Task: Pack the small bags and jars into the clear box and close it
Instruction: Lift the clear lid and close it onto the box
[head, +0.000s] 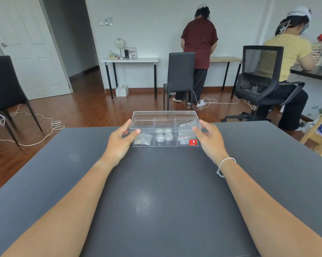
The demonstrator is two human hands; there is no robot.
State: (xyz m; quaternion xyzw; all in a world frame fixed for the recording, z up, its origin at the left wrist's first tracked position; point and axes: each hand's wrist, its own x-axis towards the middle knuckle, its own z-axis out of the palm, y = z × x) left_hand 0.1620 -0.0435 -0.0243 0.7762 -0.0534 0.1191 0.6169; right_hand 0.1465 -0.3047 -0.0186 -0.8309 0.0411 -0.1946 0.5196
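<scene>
Clear plastic organiser box (165, 140) sits on the dark grey worktop (156, 191), near its far edge, with the contents already in its compartments: small round jars (164, 135) in the middle section, small bags (142, 141) in the section left of the jars, and further bags in the section right of them, above the red label (192, 142). Clear lid (164, 120) is held above the box, its far edge raised; it is not yet seated. Left hand (120, 140) pinches the lid's left end between thumb and fingers; right hand (209, 139) pinches the right end the same way.

Risks, as judged: the lid may come down skewed and catch on the box rim if one end drops first; a bag standing proud of its compartment could keep the lid from closing flush; pressing on one end only could slide the light box toward the worktop's far edge.

Surface is matt, dark and flat. Beyond the box, the room has a wooden floor with loose white cables, a black chair, a white table against the wall, a mesh office chair, and two persons occupied at other desks
</scene>
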